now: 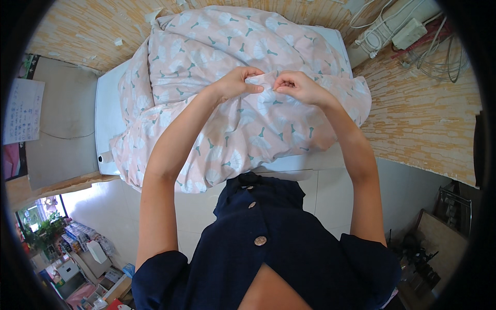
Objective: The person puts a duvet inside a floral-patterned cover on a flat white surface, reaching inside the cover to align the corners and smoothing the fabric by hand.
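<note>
A pink quilt [217, 128] with white fan shapes and green marks lies bunched over a white-topped table [110, 93]. My left hand [237, 83] grips a raised fold of its fabric, thumb on top and the other fingers partly hidden by the cloth. Just to the right, my right hand [300, 87] has thumb and forefinger pinched together against the same fold. A tiny yellowish thin thing [274, 90] shows at those fingertips, too small to identify. Both hands are close together above the quilt's middle.
A white roll [105, 157] lies at the table's left edge. Behind and to the right stand walls with peeling covering [395, 128]; cables and a white box [409, 33] hang in the corner. Shelves of goods [83, 267] are at lower left, a metal rack [457, 205] at right.
</note>
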A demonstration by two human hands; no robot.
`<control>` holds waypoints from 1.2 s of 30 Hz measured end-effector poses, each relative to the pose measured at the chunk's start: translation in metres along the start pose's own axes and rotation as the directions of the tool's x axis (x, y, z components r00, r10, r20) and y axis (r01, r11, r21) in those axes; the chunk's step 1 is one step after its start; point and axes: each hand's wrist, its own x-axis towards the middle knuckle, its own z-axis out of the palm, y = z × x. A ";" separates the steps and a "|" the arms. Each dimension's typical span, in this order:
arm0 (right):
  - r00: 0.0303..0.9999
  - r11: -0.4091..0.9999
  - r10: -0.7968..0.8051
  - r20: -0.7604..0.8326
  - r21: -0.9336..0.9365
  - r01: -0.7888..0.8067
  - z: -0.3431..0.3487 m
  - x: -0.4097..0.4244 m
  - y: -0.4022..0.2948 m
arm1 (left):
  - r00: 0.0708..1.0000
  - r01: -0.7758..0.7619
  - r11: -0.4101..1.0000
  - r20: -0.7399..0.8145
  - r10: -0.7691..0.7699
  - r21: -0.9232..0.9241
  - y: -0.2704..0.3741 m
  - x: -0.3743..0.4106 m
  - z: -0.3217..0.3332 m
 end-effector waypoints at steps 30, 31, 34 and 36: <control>0.800 0.477 -0.586 -0.132 -0.854 0.208 0.064 0.000 -0.028 | 0.996 0.072 0.981 -0.040 -0.081 -0.181 -0.005 -0.005 -0.004; 0.799 0.433 -0.592 -0.107 -0.878 0.203 0.065 0.001 -0.028 | 0.997 0.062 0.983 -0.040 -0.070 -0.174 -0.006 -0.006 -0.005; 0.812 0.355 -0.581 -0.059 -0.916 0.187 0.067 0.003 -0.030 | 0.998 0.048 0.983 -0.038 -0.056 -0.179 -0.011 -0.006 -0.005; 0.837 0.381 -0.543 -0.065 -0.908 0.176 0.071 0.000 -0.032 | 0.997 0.049 0.981 -0.042 -0.058 -0.186 -0.013 -0.005 -0.005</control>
